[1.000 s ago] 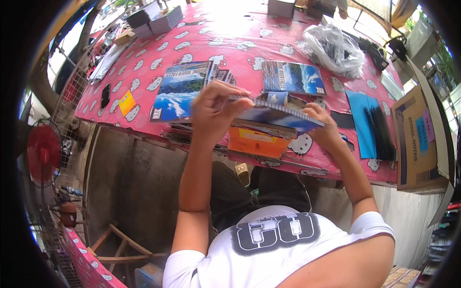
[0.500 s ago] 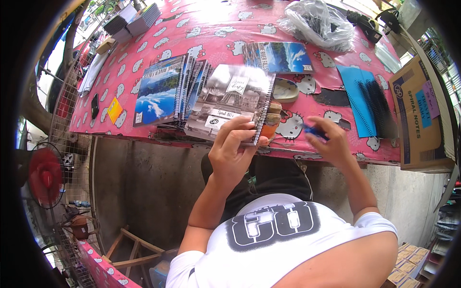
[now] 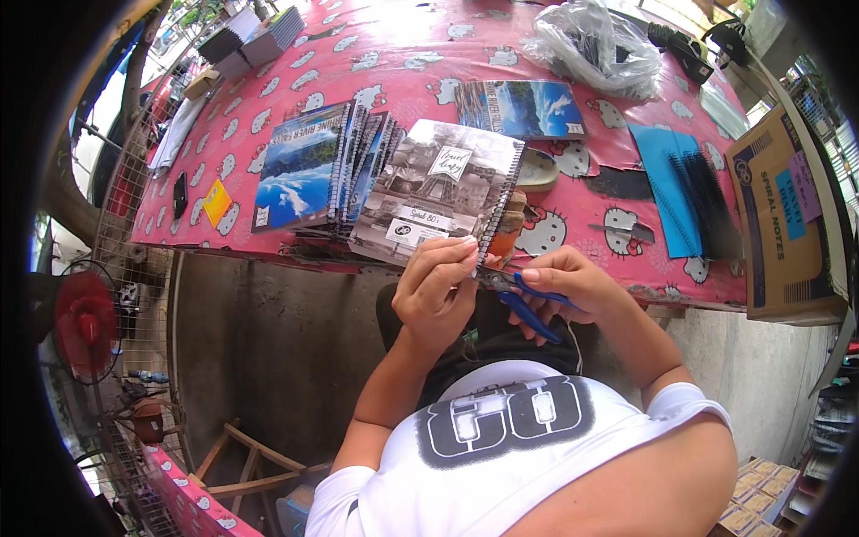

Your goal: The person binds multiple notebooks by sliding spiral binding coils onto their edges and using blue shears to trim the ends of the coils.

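A spiral notebook [image 3: 438,179] with a grey city-and-tower picture cover lies tilted at the table's near edge. My left hand [image 3: 437,291] is closed on its lower right corner, thumb and fingers beside the end of the black coil. In my right hand [image 3: 577,285] are small blue-handled cutting pliers [image 3: 534,319], their handles spread. The metal jaws are at the coil's bottom end, by my left fingertips; whether they touch the wire I cannot tell. Partly under the notebook's right side are an orange object [image 3: 508,234] and a cream oval thing [image 3: 537,170].
Notebooks with blue landscape covers [image 3: 304,170] are stacked left of the grey one; another pile [image 3: 528,112] sits behind. Rightward lie a blue sheet [image 3: 662,179], black coils [image 3: 711,210] and a cardboard box [image 3: 774,224]. A plastic bag [image 3: 595,49] stands farther back.
My right hand has moved left with the pliers, bringing them from beside the notebook to the coil's lower end. The notebook has shifted slightly; my left hand keeps its hold.
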Action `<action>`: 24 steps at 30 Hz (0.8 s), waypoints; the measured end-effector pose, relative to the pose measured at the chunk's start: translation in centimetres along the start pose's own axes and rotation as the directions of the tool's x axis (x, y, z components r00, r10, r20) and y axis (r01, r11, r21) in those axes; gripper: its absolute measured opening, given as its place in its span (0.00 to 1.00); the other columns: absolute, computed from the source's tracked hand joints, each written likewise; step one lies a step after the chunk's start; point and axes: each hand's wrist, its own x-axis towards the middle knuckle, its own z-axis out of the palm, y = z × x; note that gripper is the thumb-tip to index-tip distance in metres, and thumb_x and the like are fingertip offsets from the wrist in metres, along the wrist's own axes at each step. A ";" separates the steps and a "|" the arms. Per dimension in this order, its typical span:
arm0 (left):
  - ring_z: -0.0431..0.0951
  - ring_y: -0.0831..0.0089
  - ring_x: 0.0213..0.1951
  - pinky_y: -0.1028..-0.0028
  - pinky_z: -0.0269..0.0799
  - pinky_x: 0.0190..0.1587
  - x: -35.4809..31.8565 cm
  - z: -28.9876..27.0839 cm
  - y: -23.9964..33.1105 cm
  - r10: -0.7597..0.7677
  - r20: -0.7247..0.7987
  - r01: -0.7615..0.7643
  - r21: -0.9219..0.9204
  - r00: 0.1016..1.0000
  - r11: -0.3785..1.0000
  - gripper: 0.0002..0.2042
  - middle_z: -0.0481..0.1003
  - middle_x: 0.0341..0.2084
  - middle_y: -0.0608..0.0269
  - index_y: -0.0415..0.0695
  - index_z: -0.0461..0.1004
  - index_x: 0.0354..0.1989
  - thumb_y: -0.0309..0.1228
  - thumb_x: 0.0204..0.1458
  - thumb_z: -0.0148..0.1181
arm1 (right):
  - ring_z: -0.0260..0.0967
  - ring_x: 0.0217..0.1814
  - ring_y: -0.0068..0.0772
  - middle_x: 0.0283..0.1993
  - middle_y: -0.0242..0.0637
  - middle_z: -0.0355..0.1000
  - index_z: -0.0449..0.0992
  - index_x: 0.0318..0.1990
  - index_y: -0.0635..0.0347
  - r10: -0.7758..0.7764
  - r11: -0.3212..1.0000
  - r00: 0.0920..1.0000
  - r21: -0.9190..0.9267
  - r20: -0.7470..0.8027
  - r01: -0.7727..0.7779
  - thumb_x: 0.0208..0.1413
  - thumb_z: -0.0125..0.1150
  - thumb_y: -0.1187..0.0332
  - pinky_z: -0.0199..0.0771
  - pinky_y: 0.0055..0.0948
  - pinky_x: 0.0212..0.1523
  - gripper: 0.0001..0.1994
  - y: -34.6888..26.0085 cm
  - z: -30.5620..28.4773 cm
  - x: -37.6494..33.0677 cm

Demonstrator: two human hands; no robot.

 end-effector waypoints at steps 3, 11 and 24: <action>0.79 0.61 0.41 0.66 0.78 0.43 1.8 -1.0 0.2 0.126 0.028 -0.129 0.201 0.992 0.971 0.11 0.76 0.38 0.52 0.35 0.65 0.28 0.12 0.42 0.63 | 0.74 0.42 0.30 0.41 0.41 0.75 0.74 0.44 0.68 -0.332 0.856 0.933 -0.461 -0.142 0.234 0.56 0.62 0.64 0.73 0.26 0.44 0.15 1.1 0.9 0.3; 0.74 0.77 0.31 0.76 0.71 0.35 9.5 -13.7 -11.4 -0.227 -0.831 0.294 -0.081 0.507 0.952 0.14 0.75 0.31 0.58 0.40 0.64 0.28 0.27 0.48 0.67 | 0.69 0.47 0.46 0.43 0.45 0.71 0.74 0.45 0.62 -0.851 -0.055 0.506 -0.935 -0.139 -0.351 0.45 0.69 0.65 0.68 0.41 0.48 0.20 1.0 -6.8 -3.3; 0.69 0.64 0.50 0.63 0.68 0.53 4.6 -15.4 -16.6 -0.206 -0.761 0.564 0.242 0.616 0.789 0.19 0.70 0.46 0.55 0.38 0.68 0.43 0.31 0.47 0.68 | 0.64 0.58 0.54 0.52 0.62 0.66 0.73 0.47 0.71 -0.832 0.289 0.171 -0.674 -0.528 -0.680 0.47 0.65 0.47 0.63 0.39 0.59 0.32 -13.7 -21.9 6.7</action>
